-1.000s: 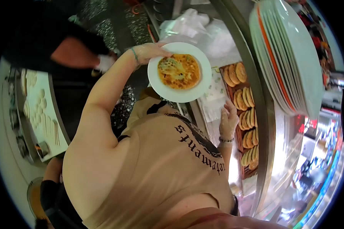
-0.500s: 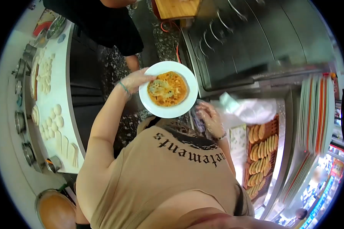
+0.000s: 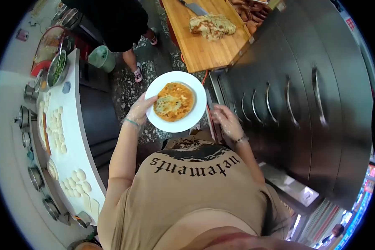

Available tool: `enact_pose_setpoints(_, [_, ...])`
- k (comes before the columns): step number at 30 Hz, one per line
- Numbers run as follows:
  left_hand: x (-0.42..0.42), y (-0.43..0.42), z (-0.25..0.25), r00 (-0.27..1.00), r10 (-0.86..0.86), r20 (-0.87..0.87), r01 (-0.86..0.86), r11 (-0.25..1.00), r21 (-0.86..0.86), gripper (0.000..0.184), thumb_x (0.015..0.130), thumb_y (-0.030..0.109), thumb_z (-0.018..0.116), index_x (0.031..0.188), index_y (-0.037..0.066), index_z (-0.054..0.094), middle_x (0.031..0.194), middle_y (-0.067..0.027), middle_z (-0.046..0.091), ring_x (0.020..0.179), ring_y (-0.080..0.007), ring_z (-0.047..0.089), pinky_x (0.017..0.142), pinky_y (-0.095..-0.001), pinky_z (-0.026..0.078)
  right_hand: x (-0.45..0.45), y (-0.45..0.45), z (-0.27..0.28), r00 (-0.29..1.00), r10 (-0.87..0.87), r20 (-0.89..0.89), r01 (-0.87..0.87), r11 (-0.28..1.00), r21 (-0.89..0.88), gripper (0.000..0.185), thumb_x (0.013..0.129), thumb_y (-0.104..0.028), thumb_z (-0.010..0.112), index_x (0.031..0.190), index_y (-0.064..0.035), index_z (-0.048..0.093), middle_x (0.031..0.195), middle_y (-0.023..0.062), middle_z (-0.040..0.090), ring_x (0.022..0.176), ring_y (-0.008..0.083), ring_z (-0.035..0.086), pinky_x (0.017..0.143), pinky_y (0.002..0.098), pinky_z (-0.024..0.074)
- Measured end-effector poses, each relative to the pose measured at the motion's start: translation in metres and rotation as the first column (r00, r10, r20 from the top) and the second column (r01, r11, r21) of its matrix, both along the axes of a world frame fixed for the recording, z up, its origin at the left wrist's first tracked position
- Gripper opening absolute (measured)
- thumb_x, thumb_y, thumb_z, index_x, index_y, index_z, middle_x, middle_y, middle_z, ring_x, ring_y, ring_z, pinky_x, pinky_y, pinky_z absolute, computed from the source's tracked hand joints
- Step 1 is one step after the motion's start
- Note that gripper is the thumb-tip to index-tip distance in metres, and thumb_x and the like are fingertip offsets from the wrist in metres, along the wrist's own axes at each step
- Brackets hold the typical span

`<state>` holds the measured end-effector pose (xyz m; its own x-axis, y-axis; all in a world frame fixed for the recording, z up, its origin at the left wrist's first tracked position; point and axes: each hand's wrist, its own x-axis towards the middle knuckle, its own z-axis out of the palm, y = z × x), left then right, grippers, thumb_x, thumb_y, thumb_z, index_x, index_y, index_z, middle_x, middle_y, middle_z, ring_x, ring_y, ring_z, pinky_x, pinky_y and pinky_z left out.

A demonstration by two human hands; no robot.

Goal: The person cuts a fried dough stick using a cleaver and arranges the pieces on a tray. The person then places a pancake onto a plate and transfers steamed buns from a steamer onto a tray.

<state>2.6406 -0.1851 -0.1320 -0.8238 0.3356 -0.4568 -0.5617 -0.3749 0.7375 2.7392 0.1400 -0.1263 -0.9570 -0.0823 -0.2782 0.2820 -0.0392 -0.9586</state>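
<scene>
My left hand [image 3: 140,109], in a clear plastic glove, grips the left rim of a round white plate [image 3: 198,112]. Its thumb reaches over the rim and meets the edge of a browned, round filled flatbread [image 3: 174,102] lying on the plate. The plate is held in front of my chest, above the floor. On the other side, my right hand [image 3: 226,121], gloved too, hangs just right of the plate and apart from it. Its fingers are loosely bent and apart, and I see nothing held in them.
Ahead, a wooden cutting board [image 3: 212,58] bears a cleaver [image 3: 195,8] and a torn pancake [image 3: 211,27]. Steel drawers [image 3: 296,83] line the right. Dough pieces [image 3: 56,125] cover part of the white counter [image 3: 81,137] at left. Another person [image 3: 121,29] stands ahead.
My view has moved forward, bringing the cutting board and drawers nearer. The tray of breads on the right has left view. The plate stays in my left hand.
</scene>
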Motion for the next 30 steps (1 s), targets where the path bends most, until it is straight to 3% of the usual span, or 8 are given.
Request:
enact_pose_setpoints(5, [-0.101,-0.05,0.016,0.986,0.163,-0.04,-0.167,0.979,-0.114,0.05,0.087,0.008,0.064,0.131,0.001,0.042,0.12,-0.0116,0.057,0.107,-0.0198,0.058,0.093,-0.0326,0.048,-0.163,-0.047,0.029,0.991,0.096,-0.096,-0.093,0.995,0.037,0.029,0.093,-0.013,0.056,0.119,-0.0006,0.055,0.097,0.0052,0.062,0.085,0.0094,0.058,0.078,0.0249,0.049])
enact_pose_setpoints(7, [-0.155,-0.07,0.022,0.982,0.175,-0.067,-0.181,0.979,-0.09,0.047,0.087,0.007,0.063,0.129,0.001,0.044,0.12,-0.0119,0.058,0.107,-0.0204,0.058,0.094,-0.0334,0.048,-0.226,-0.068,0.025,0.992,0.077,-0.102,-0.088,0.991,-0.104,0.029,0.092,-0.014,0.058,0.118,-0.001,0.056,0.096,0.0063,0.063,0.088,0.0108,0.058,0.08,0.026,0.0486])
enact_pose_setpoints(8, [-0.181,-0.078,0.025,0.977,0.202,-0.065,-0.208,0.973,-0.105,0.045,0.087,0.007,0.063,0.128,0.001,0.045,0.118,-0.0119,0.059,0.107,-0.0204,0.058,0.093,-0.0338,0.048,-0.255,-0.077,0.021,0.986,0.105,-0.13,-0.098,0.994,0.056,0.03,0.091,-0.017,0.059,0.117,-0.0006,0.056,0.096,0.0071,0.063,0.09,0.0126,0.058,0.082,0.0278,0.048])
enact_pose_setpoints(11, [-0.272,-0.099,0.027,0.984,0.153,-0.094,-0.159,0.985,-0.06,0.045,0.087,0.007,0.063,0.128,0.001,0.045,0.117,-0.0115,0.059,0.105,-0.0194,0.058,0.092,-0.0333,0.048,-0.334,-0.1,0.02,0.987,0.102,-0.124,-0.089,0.991,0.101,0.032,0.091,-0.021,0.059,0.116,-0.0002,0.057,0.097,0.0075,0.063,0.09,0.0141,0.058,0.082,0.0292,0.0479])
enact_pose_setpoints(13, [-0.336,-0.115,0.023,0.992,0.072,-0.1,-0.079,0.995,-0.065,0.045,0.086,0.005,0.063,0.127,0.0,0.046,0.116,-0.01,0.06,0.103,-0.0176,0.059,0.092,-0.0328,0.048,-0.374,-0.119,0.011,0.995,-0.006,-0.1,0.018,0.993,0.118,0.036,0.091,-0.025,0.059,0.118,-0.001,0.055,0.098,0.0065,0.063,0.088,0.0136,0.058,0.081,0.0282,0.047])
enact_pose_setpoints(18, [-0.495,-0.11,0.042,0.987,-0.145,-0.063,0.137,0.983,-0.122,0.045,0.086,0.007,0.064,0.127,0.0,0.046,0.114,-0.0102,0.06,0.1,-0.0176,0.06,0.089,-0.0327,0.05,-0.466,-0.162,0.028,0.959,-0.259,0.114,0.273,0.953,-0.133,0.035,0.096,-0.027,0.052,0.122,-0.0032,0.052,0.1,0.003,0.06,0.087,0.0086,0.056,0.077,0.0248,0.0447])
enact_pose_setpoints(21, [-0.576,-0.08,0.055,0.955,-0.289,-0.066,0.277,0.95,-0.145,0.044,0.086,0.009,0.066,0.124,0.0,0.047,0.111,-0.0113,0.061,0.1,-0.0184,0.06,0.087,-0.0332,0.051,-0.512,-0.168,0.04,0.893,-0.43,0.137,0.446,0.884,-0.136,0.033,0.098,-0.026,0.048,0.119,-0.0013,0.054,0.086,0.0031,0.061,0.073,0.0094,0.058,0.064,0.0237,0.0483])
enact_pose_setpoints(30, [-0.749,0.042,0.058,0.873,-0.471,-0.128,0.461,0.882,-0.102,0.043,0.089,0.013,0.063,0.127,0.002,0.045,0.115,-0.0088,0.059,0.104,-0.017,0.058,0.089,-0.033,0.049,-0.665,-0.095,0.034,0.758,-0.653,0.002,0.652,0.758,-0.019,0.026,0.092,-0.016,0.05,0.113,-0.0025,0.055,0.076,0.0005,0.058,0.059,0.0071,0.052,0.053,0.0208,0.0428])
